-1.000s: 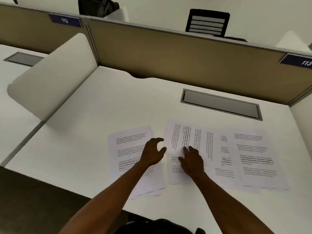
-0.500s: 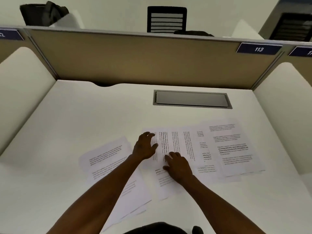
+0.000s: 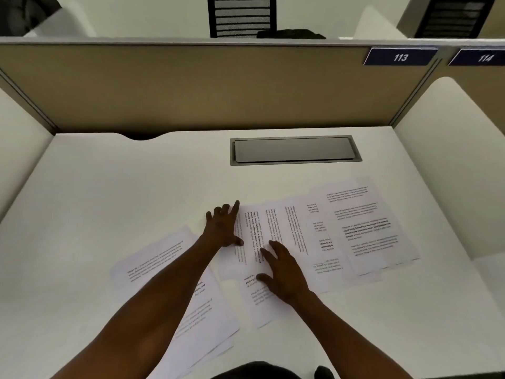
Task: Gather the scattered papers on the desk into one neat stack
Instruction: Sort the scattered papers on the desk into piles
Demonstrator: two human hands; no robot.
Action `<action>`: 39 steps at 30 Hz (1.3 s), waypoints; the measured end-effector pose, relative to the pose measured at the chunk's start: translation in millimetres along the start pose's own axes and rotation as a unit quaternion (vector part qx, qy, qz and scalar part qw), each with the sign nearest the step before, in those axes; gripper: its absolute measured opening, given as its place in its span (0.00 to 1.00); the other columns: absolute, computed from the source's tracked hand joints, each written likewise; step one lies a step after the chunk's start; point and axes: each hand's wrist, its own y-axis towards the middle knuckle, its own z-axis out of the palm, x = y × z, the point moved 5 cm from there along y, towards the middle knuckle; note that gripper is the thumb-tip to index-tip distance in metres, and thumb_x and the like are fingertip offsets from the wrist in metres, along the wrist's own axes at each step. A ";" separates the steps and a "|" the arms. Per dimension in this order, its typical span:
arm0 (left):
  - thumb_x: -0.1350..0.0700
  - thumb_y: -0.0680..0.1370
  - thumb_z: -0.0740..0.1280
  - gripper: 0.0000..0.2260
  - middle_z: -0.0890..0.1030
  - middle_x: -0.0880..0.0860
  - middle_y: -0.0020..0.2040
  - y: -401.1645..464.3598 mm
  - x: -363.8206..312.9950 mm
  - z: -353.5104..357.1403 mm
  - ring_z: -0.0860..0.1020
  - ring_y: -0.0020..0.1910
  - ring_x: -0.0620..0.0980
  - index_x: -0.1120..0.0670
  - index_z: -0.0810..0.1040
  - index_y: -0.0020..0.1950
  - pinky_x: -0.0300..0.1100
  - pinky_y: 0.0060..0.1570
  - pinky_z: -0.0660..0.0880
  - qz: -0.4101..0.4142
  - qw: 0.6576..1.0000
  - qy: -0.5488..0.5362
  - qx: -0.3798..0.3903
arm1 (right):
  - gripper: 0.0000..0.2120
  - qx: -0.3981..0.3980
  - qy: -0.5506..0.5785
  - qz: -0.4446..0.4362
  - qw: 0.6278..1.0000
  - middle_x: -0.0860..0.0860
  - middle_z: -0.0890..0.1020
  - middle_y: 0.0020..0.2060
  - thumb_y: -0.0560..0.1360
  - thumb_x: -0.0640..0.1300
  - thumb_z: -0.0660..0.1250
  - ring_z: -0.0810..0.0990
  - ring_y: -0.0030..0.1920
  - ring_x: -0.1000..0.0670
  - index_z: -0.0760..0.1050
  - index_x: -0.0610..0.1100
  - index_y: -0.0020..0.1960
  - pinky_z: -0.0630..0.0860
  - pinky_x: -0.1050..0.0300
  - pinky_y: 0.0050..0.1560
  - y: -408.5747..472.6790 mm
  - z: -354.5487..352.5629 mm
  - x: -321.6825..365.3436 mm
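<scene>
Several printed white papers lie overlapping across the near half of the white desk (image 3: 136,173). A left pile (image 3: 164,258) sits partly under my left forearm. A sideways middle sheet (image 3: 284,228) lies between my hands, with another sheet (image 3: 262,305) poking out below it. A right sheet (image 3: 366,228) tops the spread on the right. My left hand (image 3: 222,228) rests flat, fingers spread, on the middle sheet's left edge. My right hand (image 3: 284,269) presses flat on the middle sheet's near part. Neither hand grips paper.
A grey cable hatch (image 3: 295,150) is set into the desk behind the papers. A tan partition (image 3: 191,86) closes the back, with number plates 113 (image 3: 400,57) and 114. White side dividers stand left and right (image 3: 448,165). Black chairs show beyond the partition.
My left hand has moved right and forward from the left pile to the middle sheet's left edge and flattened. The view has swung right, and my right hand stayed on the middle sheet.
</scene>
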 end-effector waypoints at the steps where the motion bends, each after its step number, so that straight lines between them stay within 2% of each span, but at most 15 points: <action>1: 0.38 0.66 0.77 0.58 0.56 0.57 0.80 0.4 0.0 -0.6 0.55 0.78 0.59 0.50 0.41 0.82 0.61 0.77 0.51 0.000 1.000 0.005 -0.003 | 0.37 -0.014 0.001 0.007 1.000 0.46 0.52 0.79 0.76 0.60 0.65 0.48 0.79 0.47 0.56 0.48 0.78 0.49 0.51 0.77 -0.9 -0.8 -0.6; 4: 0.38 0.65 0.78 0.59 0.59 0.57 0.78 0.1 0.3 -1.8 0.58 0.77 0.58 0.50 0.41 0.82 0.61 0.77 0.50 0.000 1.000 0.007 -0.009 | 0.39 -0.053 0.038 0.058 0.996 0.47 0.51 0.80 0.75 0.63 0.64 0.45 0.79 0.47 0.53 0.50 0.79 0.47 0.50 0.77 -1.7 -5.6 -3.3; 10: 0.39 0.66 0.78 0.58 0.65 0.57 0.73 -1.6 0.6 -8.3 0.63 0.74 0.59 0.52 0.43 0.82 0.60 0.77 0.51 -0.004 0.999 0.008 -0.038 | 0.35 -0.098 0.097 0.109 0.984 0.48 0.59 0.77 0.74 0.61 0.66 0.55 0.78 0.48 0.59 0.51 0.76 0.58 0.50 0.74 -7.6 -11.0 -9.7; 13: 0.44 0.68 0.78 0.54 0.66 0.58 0.70 -5.4 -3.5 -15.1 0.70 0.68 0.59 0.52 0.45 0.82 0.55 0.73 0.61 -0.002 0.996 -0.027 -0.084 | 0.35 -0.087 0.113 0.124 0.982 0.48 0.59 0.77 0.75 0.60 0.66 0.56 0.77 0.48 0.59 0.50 0.77 0.59 0.49 0.74 -11.2 -7.4 -14.8; 15: 0.48 0.70 0.77 0.48 0.67 0.58 0.69 -10.6 -5.6 -20.5 0.76 0.62 0.59 0.53 0.51 0.82 0.52 0.64 0.72 -0.008 0.989 -0.091 -0.115 | 0.36 -0.065 0.112 0.130 0.983 0.48 0.57 0.78 0.75 0.59 0.67 0.54 0.78 0.48 0.57 0.50 0.77 0.57 0.50 0.75 -11.6 -4.3 -17.7; 17: 0.50 0.72 0.75 0.39 0.68 0.58 0.67 -16.7 -5.4 -26.7 0.78 0.59 0.59 0.54 0.62 0.79 0.49 0.57 0.76 -0.016 0.978 -0.150 -0.142 | 0.38 -0.055 0.106 0.130 0.984 0.48 0.55 0.79 0.75 0.58 0.67 0.53 0.78 0.47 0.55 0.49 0.78 0.56 0.51 0.76 -11.2 -2.9 -19.9; 20: 0.52 0.74 0.73 0.22 0.74 0.57 0.61 -26.0 -3.5 -35.8 0.78 0.56 0.57 0.55 0.76 0.66 0.47 0.54 0.74 -0.021 0.968 -0.176 -0.179 | 0.39 -0.047 0.099 0.131 0.985 0.48 0.51 0.79 0.75 0.55 0.69 0.48 0.79 0.47 0.53 0.49 0.79 0.54 0.50 0.76 -12.6 -0.4 -20.1; 22: 0.55 0.76 0.71 0.13 0.77 0.57 0.57 -33.3 -4.8 -39.7 0.78 0.56 0.56 0.54 0.80 0.60 0.47 0.55 0.72 -0.012 0.966 -0.164 -0.200 | 0.42 -0.063 0.107 0.136 0.983 0.48 0.46 0.80 0.74 0.54 0.70 0.43 0.79 0.47 0.49 0.51 0.79 0.54 0.49 0.76 -14.7 -0.5 -18.9; 24: 0.58 0.77 0.69 0.08 0.79 0.56 0.52 -41.4 -7.7 -41.5 0.79 0.53 0.56 0.54 0.82 0.55 0.47 0.50 0.72 0.000 0.962 -0.163 -0.220 | 0.45 -0.088 0.116 0.131 0.981 0.48 0.41 0.79 0.73 0.51 0.72 0.40 0.79 0.47 0.46 0.53 0.79 0.54 0.50 0.76 -15.8 -2.9 -16.2; 26: 0.60 0.77 0.69 0.06 0.78 0.57 0.51 -49.6 -9.8 -40.3 0.80 0.49 0.56 0.56 0.82 0.53 0.46 0.46 0.74 0.010 0.954 -0.192 -0.228 | 0.48 -0.101 0.127 0.121 0.979 0.48 0.38 0.79 0.72 0.49 0.73 0.39 0.79 0.47 0.44 0.54 0.79 0.53 0.51 0.75 -15.7 -4.3 -13.0; 29: 0.57 0.78 0.68 0.07 0.77 0.57 0.54 -57.9 -12.6 -32.2 0.80 0.48 0.56 0.57 0.78 0.55 0.49 0.47 0.76 0.014 0.957 -0.208 -0.201 | 0.50 -0.107 0.146 0.121 0.976 0.49 0.37 0.79 0.71 0.46 0.74 0.39 0.79 0.47 0.42 0.55 0.79 0.55 0.51 0.74 -15.0 -4.3 -12.8; 31: 0.56 0.79 0.65 0.08 0.80 0.57 0.54 -62.1 -14.6 -26.0 0.81 0.50 0.57 0.56 0.74 0.57 0.47 0.45 0.75 0.003 0.964 -0.193 -0.182 | 0.50 -0.105 0.155 0.125 0.974 0.49 0.36 0.78 0.71 0.46 0.75 0.40 0.79 0.47 0.41 0.57 0.78 0.58 0.49 0.74 -15.4 -3.2 -14.8; 34: 0.56 0.80 0.63 0.10 0.83 0.57 0.51 -69.3 -18.5 -24.3 0.81 0.45 0.56 0.54 0.70 0.62 0.44 0.38 0.71 0.002 0.967 -0.169 -0.190 | 0.52 -0.111 0.163 0.127 0.972 0.50 0.35 0.78 0.71 0.47 0.75 0.41 0.79 0.46 0.40 0.58 0.78 0.62 0.45 0.74 -16.1 -1.5 -17.9; 37: 0.56 0.81 0.62 0.14 0.84 0.57 0.52 -77.2 -25.8 -34.6 0.82 0.48 0.57 0.51 0.72 0.66 0.43 0.38 0.72 0.019 0.966 -0.150 -0.212 | 0.55 -0.129 0.176 0.122 0.968 0.51 0.34 0.78 0.69 0.46 0.77 0.42 0.79 0.45 0.38 0.59 0.78 0.64 0.44 0.73 -17.3 -2.1 -18.0; 39: 0.56 0.80 0.62 0.13 0.85 0.56 0.50 -82.4 -28.6 -46.3 0.83 0.46 0.56 0.50 0.76 0.64 0.42 0.37 0.71 0.023 0.958 -0.165 -0.232 | 0.57 -0.136 0.173 0.121 0.968 0.51 0.34 0.78 0.68 0.46 0.77 0.41 0.79 0.45 0.36 0.59 0.78 0.63 0.45 0.72 -17.9 -4.1 -17.4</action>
